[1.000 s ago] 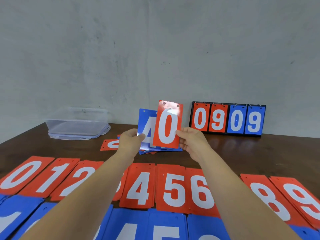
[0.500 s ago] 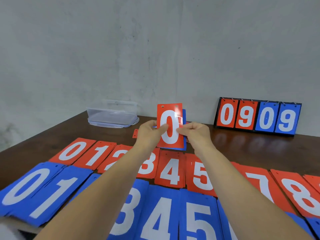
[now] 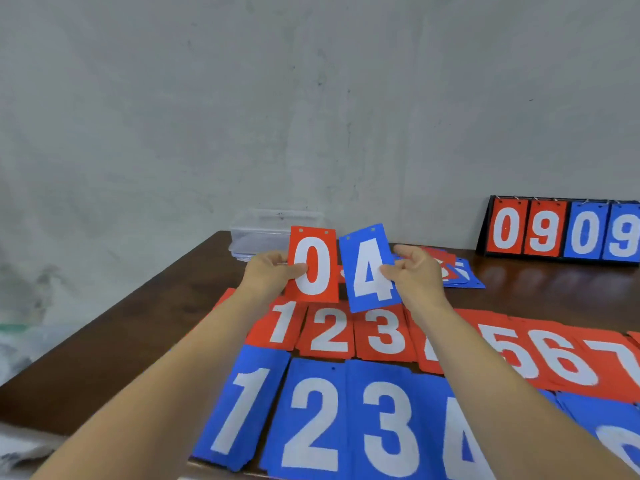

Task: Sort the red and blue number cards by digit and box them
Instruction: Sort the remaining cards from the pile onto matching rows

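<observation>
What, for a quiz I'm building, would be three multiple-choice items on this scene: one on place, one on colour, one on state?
1. Where does the scoreboard stand?
A) near left
B) far right, by the wall
C) front centre

2. What colour is the 4 card in the right hand?
A) red
B) green
C) blue

3. How is the 0 card held?
A) lying flat under a palm
B) pinched by the left hand, raised above the table
C) balanced on a fingertip

Key: 1 B, it stands at the back right; 2 C, white digit on blue; 3 B, the thumb lies across its front.
</observation>
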Demonstrator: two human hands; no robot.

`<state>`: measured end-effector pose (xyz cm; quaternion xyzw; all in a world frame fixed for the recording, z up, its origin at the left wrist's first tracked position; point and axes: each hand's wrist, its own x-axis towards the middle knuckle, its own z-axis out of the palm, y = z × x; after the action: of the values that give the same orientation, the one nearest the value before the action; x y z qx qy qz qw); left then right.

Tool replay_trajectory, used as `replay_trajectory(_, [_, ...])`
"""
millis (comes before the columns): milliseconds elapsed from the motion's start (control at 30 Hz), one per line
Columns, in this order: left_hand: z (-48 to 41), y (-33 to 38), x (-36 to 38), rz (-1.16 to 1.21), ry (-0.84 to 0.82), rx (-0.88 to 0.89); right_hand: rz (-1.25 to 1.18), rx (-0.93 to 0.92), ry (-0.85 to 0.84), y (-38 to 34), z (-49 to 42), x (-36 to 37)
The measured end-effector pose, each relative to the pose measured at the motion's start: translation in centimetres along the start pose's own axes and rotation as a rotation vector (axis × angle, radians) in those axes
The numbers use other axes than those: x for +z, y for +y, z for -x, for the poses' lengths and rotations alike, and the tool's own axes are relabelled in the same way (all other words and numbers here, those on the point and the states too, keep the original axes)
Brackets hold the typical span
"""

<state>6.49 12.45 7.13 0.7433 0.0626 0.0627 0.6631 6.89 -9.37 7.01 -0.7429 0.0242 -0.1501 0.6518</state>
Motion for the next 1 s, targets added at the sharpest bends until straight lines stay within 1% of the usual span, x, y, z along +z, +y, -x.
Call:
replay_trajectory(67, [-0.7, -1.1, -3.3, -0.009, -0.008, -0.027, 0.027, 0.012, 0.008, 0.2, 1.2, 1.0])
replay_trajectory(200, [-2.0, -3.3, -8.9, -0.078, 0.029, -0.088, 0.049, 0.048, 0.044, 0.5, 3.6, 2.7])
replay_trajectory(367, [-3.8, -5.4, -12.7, -0.198, 0.034, -0.154, 0.105, 0.104, 0.064, 0.3, 6.0, 4.3])
replay_trajectory(467, [-4.6, -6.6, -13.3, -0.325, 0.03, -0.155, 0.109, 0.127, 0.074, 0.2, 7.0, 4.7])
replay_trajectory(600, [-4.4, -7.4, -13.0, -0.761, 0.02, -0.066, 0.12, 0.142, 0.08, 0.1, 7.9, 4.7])
replay_trajectory(667, [-4.5, -7.8, -12.7, -0.882, 0.047, -0.023, 0.112, 0.146, 0.095, 0.1, 8.2, 4.6])
replay_trajectory(767, [-4.3, -7.8, -12.3, -0.987, 0.104, 0.003, 0.107, 0.137, 0.108, -0.1, 8.7, 4.6])
replay_trajectory(867, [-3.8, -7.4, -11.9, -1.099, 0.12, 0.027, 0.116, 0.134, 0.105, 0.2, 9.4, 4.4])
replay_trajectory(1000, [-2.5, -7.4, -10.6, -1.118, 0.118, 0.113, 0.133, 0.136, 0.109, 0.0, 10.4, 3.4])
